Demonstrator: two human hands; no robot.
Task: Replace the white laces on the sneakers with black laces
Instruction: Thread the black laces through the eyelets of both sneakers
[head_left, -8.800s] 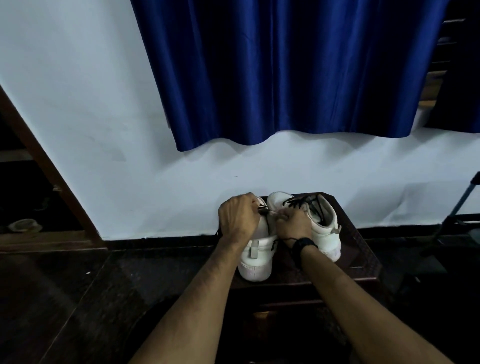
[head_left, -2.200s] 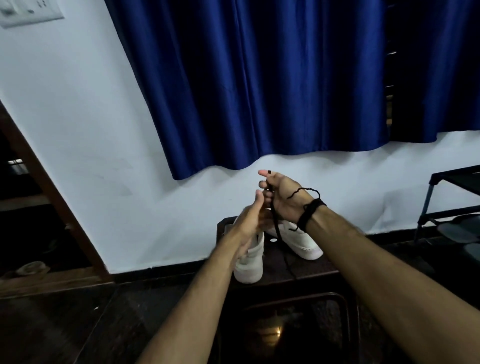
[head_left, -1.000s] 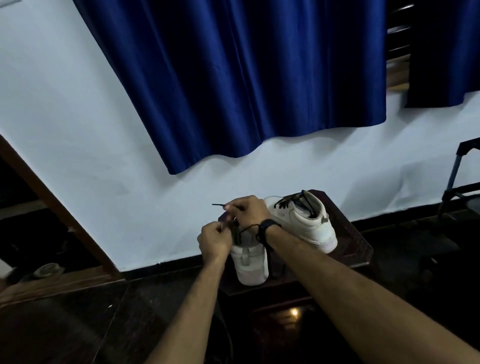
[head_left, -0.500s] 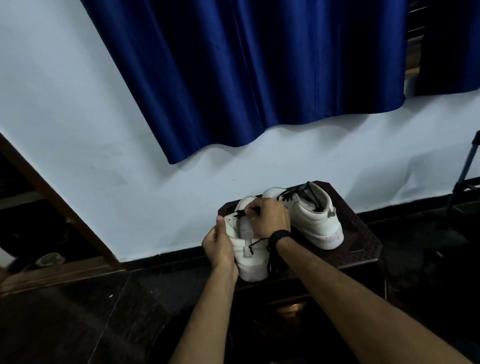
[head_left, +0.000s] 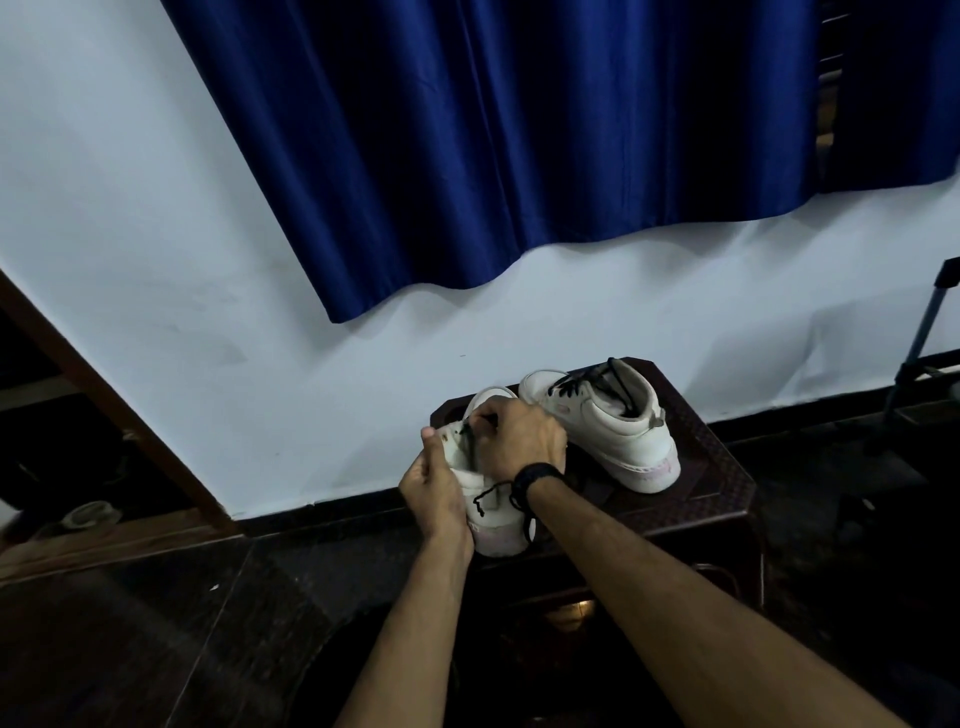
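Your left hand (head_left: 434, 488) grips the near white leather sneaker (head_left: 493, 519) on the dark brown desk (head_left: 717, 467) — your right hand (head_left: 519, 441) pinches its thin black lace (head_left: 470, 441).

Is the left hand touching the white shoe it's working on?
Touching. The head view shows the left hand wrapped against the side of the near white sneaker, thumb up along its collar, no gap between them.

Since two seconds ago, both hands are lower, down at the near sneaker (head_left: 496, 525). The right hand (head_left: 519, 441) now pinches the black lace (head_left: 471, 441) at its eyelets, and the left hand (head_left: 434, 488) grips the sneaker's left side.
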